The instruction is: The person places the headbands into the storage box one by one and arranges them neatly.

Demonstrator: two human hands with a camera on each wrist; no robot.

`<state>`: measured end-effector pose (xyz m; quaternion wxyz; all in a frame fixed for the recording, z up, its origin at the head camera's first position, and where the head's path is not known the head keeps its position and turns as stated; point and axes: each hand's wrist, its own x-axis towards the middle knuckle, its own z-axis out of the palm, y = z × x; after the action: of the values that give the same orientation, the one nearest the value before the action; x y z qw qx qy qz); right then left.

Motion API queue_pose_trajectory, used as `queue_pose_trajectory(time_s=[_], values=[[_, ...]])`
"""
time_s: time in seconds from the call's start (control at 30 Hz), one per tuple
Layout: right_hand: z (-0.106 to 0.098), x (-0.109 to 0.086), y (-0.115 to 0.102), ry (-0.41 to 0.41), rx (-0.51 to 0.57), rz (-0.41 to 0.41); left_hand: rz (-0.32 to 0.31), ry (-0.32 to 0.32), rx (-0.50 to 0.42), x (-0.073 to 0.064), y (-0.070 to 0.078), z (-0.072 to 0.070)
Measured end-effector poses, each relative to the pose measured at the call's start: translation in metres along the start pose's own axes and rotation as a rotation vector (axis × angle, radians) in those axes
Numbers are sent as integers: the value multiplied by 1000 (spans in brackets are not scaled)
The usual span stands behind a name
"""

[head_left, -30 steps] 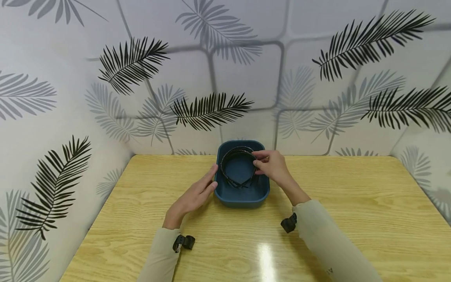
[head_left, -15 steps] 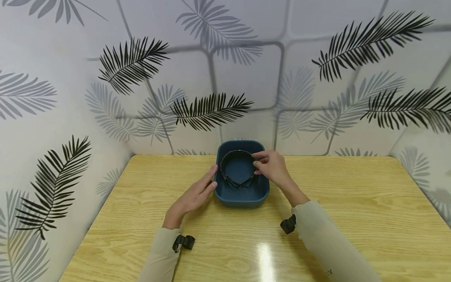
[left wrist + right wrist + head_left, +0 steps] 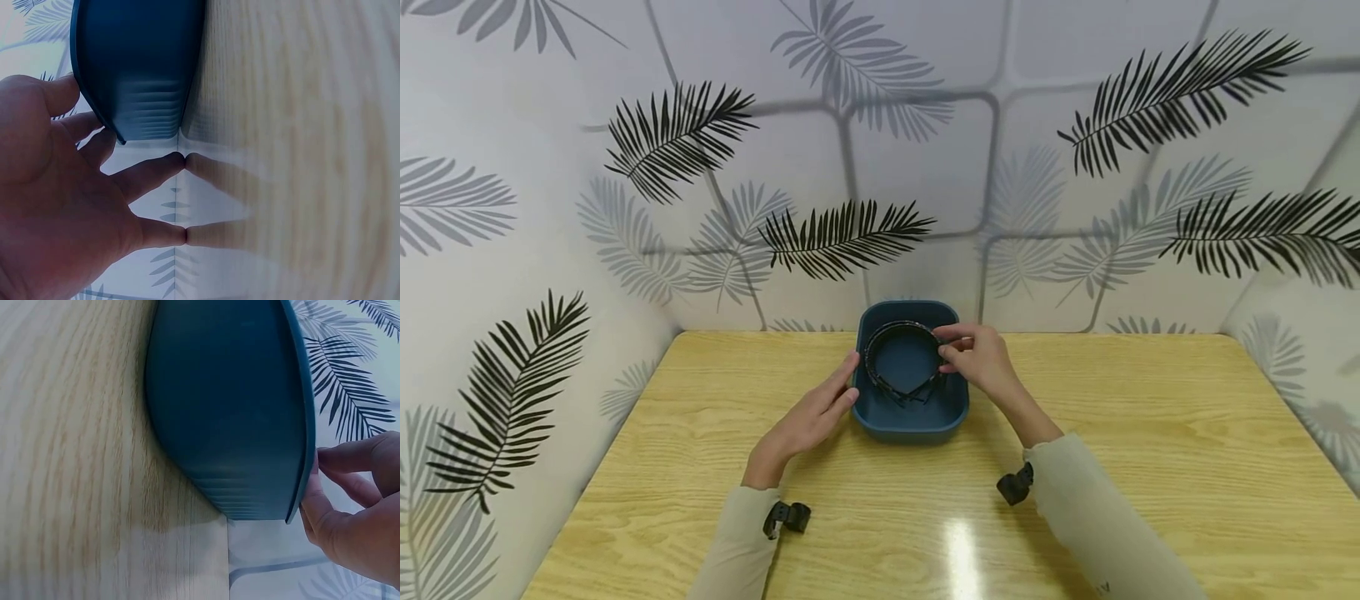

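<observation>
A blue rectangular bin (image 3: 910, 435) with rounded corners stands at the back of the table. Inside it lies a black headband (image 3: 868, 358), looped almost round, its narrow ends crossing toward the front. My right hand (image 3: 985, 362) reaches over the bin's right rim and pinches the headband's right side between thumb and fingers. In the right wrist view, the bin's wall (image 3: 231, 400) hides those fingertips and the band. My left hand (image 3: 805, 421) rests its straight fingers against the left rim. The left wrist view shows this hand (image 3: 69, 194) spread, with its thumb at the rim.
The wood-grain table (image 3: 700, 433) extends to both sides of the bin. Close behind the bin rises a pale wall (image 3: 917, 167) with a palm-leaf pattern. Each wrist wears a small black camera, one on the left (image 3: 788, 518) and one on the right (image 3: 1015, 486).
A second dark band edge, visible at the back of the loop a second ago, has dropped in line with the rest. Both hands keep their places; the head view has shifted slightly.
</observation>
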<state>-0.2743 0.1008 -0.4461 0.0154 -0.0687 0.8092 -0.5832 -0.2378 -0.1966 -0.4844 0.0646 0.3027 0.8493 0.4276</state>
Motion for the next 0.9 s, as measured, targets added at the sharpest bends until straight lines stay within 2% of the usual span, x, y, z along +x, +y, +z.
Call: queue_pose_trajectory(time_s=[0.2,0.33,0.5,0.73,0.9], values=[[-4,-9,0,-18,78,-35,-9,2,5,-2,-4,-1],[-11,-15,1,-15,82,-76,-13,10,-1,-3,-3,-1],[-21,-28,4,8,12,-121,-17,8,-3,-5,-2,0],[-43,-49,10,69,-167,-194,-21,19,-4,-5,-2,1],[-57,-68,15,77,-217,-210,-39,16,6,-7,-2,-1]])
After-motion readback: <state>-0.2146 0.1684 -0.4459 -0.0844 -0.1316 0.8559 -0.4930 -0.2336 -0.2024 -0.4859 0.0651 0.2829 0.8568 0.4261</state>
